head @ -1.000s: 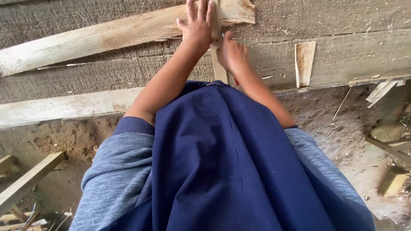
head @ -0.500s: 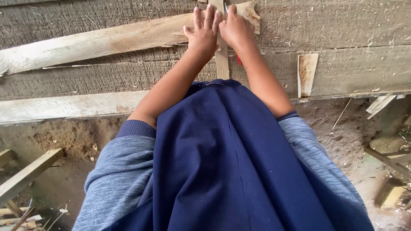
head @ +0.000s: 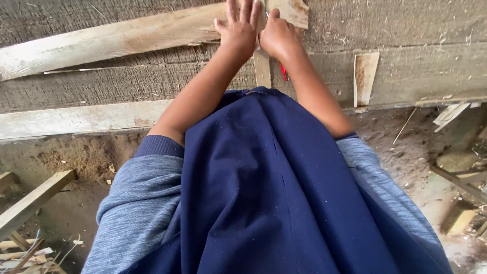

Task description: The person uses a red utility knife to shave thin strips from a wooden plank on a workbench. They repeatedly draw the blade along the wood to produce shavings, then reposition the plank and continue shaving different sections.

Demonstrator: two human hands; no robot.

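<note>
strip (head: 262, 71) of pale wood lay upright across the grey planks (head: 406, 30), between the two hands. left hand (head: 238, 29) pressed flat beside it, fingers (head: 247, 10) spread and released. right hand (head: 278, 36) was clenched on a red pencil (head: 283, 72), just right of the strip. long board (head: 111, 40) slanted away left; small offcut (head: 364, 76) lay well right.

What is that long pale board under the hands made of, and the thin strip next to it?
The long pale board looks like raw, unpainted wood: rough, with visible grain and splintery edges. The thin strip between the left hand and right hand seems the same bare wood, smoother-cut.
</note>
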